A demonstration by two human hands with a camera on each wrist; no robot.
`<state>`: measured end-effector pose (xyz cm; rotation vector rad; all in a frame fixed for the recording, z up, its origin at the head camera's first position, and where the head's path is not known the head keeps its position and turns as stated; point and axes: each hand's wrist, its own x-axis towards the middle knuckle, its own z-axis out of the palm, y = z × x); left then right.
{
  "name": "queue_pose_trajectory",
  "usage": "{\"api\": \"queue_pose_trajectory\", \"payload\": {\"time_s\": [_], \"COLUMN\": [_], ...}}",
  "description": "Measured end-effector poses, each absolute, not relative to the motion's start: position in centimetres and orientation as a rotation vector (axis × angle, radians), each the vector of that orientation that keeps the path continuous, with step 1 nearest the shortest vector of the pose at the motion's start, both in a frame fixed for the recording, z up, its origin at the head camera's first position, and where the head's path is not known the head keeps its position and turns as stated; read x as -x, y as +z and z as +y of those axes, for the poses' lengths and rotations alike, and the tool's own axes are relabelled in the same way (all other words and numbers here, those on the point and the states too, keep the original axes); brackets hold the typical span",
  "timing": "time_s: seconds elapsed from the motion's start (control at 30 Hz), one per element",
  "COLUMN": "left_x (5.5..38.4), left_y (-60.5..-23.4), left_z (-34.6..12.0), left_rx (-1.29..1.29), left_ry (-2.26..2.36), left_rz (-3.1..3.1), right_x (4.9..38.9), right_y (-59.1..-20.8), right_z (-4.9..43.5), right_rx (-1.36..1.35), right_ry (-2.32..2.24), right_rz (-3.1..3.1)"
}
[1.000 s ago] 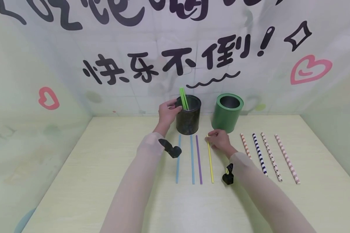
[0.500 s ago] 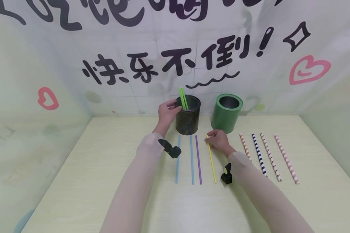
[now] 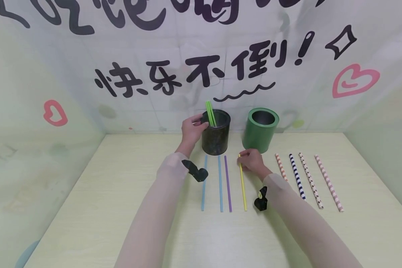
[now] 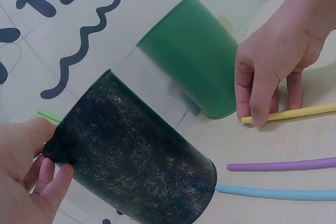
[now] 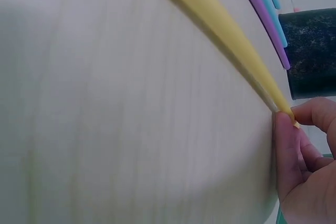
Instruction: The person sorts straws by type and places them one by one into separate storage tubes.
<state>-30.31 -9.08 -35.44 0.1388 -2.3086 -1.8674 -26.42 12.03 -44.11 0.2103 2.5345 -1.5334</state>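
My left hand [image 3: 191,133] grips the rim of a dark, speckled cup [image 3: 216,140] at the back of the table, thumb and fingers on either side of its wall. Several green straws [image 3: 210,112] lean inside that cup. With thumb and fingers my right hand [image 3: 252,160] pinches the far end of a yellow straw [image 3: 243,188], which lies along the table. In the right wrist view the pinched tip of the yellow straw [image 5: 231,35] shows between the fingertips. Left of it lie a purple straw [image 3: 228,186] and two blue straws [image 3: 220,186], one partly behind the left wrist's camera.
A green cup [image 3: 260,134] stands at the back, just beyond my right hand. Several patterned paper straws [image 3: 329,182] lie side by side on the right of the table [image 3: 97,208]. A printed cloth backdrop [image 3: 137,119] closes off the back.
The yellow straw's near end swung a little right and then partly back left, while the right hand shifted slightly. My left hand has stayed on the dark cup.
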Motion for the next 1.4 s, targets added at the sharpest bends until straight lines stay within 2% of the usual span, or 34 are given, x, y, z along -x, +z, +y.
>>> {"api": "queue_pose_trajectory", "payload": {"time_s": [0.43,1.4], "left_x": [30.3,30.5], "left_y": [-35.5,-35.4], "left_z": [-9.2,-9.0], "left_rx": [-0.157,-0.163], "left_ry": [-1.878,-1.877], "left_rz": [-2.306,-2.319], "right_x": [27.4,30.4], "right_y": [-41.8,-28.9], "right_z": [12.2,9.4], "right_rx": [-0.131,0.132], "right_ry": [-1.631,-1.888], "right_rz": [2.497,2.57]}}
